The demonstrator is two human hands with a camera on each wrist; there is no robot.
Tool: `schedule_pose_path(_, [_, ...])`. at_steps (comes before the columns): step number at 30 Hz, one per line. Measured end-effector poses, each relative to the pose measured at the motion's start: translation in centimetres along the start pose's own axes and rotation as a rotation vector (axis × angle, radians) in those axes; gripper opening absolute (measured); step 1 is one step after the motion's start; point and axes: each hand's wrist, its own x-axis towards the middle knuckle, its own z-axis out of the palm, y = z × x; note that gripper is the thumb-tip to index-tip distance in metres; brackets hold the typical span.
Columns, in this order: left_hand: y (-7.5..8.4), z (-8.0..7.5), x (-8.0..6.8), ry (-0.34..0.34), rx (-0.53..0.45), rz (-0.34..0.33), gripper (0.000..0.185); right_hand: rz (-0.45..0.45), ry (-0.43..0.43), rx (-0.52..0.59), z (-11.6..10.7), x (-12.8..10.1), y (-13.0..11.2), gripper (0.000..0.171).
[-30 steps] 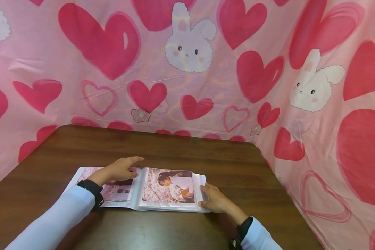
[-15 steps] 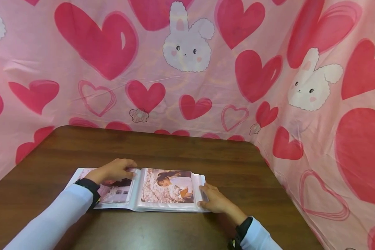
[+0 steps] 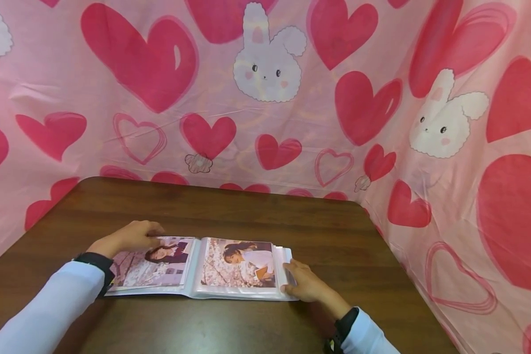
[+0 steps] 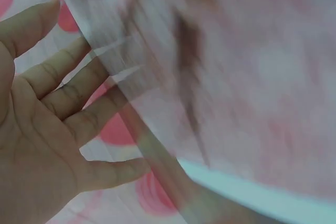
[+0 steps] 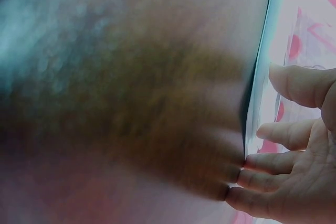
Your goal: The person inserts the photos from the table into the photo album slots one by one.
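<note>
An open photo album (image 3: 194, 293) lies flat on the brown table, with a photo in a clear sleeve on each side. The left photo (image 3: 168, 270) shows a person with long dark hair among blossoms; the right photo (image 3: 239, 263) shows a person holding an orange book. My left hand (image 3: 130, 236) is over the left page's upper left part, partly covering it. In the left wrist view its fingers (image 4: 79, 93) are spread and straight, some tips behind the clear sleeve edge. My right hand (image 3: 307, 282) rests at the album's right edge, its fingers (image 5: 273, 163) extended against it.
The wooden table (image 3: 248, 211) extends around the album on all sides. A pink curtain (image 3: 221, 98) with red hearts and white rabbits hangs behind and to the right. Black straps (image 3: 98, 263) circle both wrists.
My left hand has moved left across the left page, from near the spine to its outer part, uncovering more of the left photo. My right hand stays at the right edge.
</note>
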Motion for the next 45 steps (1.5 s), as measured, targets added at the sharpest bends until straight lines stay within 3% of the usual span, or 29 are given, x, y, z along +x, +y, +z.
schedule_pose_path(7, [-3.0, -1.4, -1.7, 0.04, 0.075, -0.121, 0.04, 0.012, -0.008, 0.006, 0.1, 0.1, 0.0, 0.058])
schedule_pose_path(12, [-4.0, -1.8, -2.5, 0.038, 0.034, -0.145, 0.046, 0.005, -0.006, -0.003, 0.2, 0.2, 0.0, 0.058])
schedule_pose_path(20, [-4.2, -2.3, -2.7, 0.048, -0.043, -0.138, 0.051, -0.042, 0.017, -0.019, 0.1, 0.0, -0.2, 0.056])
schedule_pose_path(27, [-3.5, -3.5, -3.6, 0.133, -0.158, -0.147, 0.049, -0.044, 0.019, -0.016, 0.2, 0.0, -0.1, 0.056])
schedule_pose_path(31, [-3.8, -4.3, -4.6, 0.174, -0.178, -0.181, 0.052, -0.049, 0.02, -0.019, 0.2, 0.0, -0.1, 0.056])
schedule_pose_path(40, [-4.1, -4.6, -7.2, 0.151, -0.155, -0.213, 0.063, -0.063, 0.036, -0.022, 0.1, -0.2, -0.1, 0.056])
schedule_pose_path(45, [-3.4, -4.6, -9.2, 0.137, -0.209, -0.233, 0.073, -0.054, 0.028, -0.02, 0.2, -0.2, -0.1, 0.056])
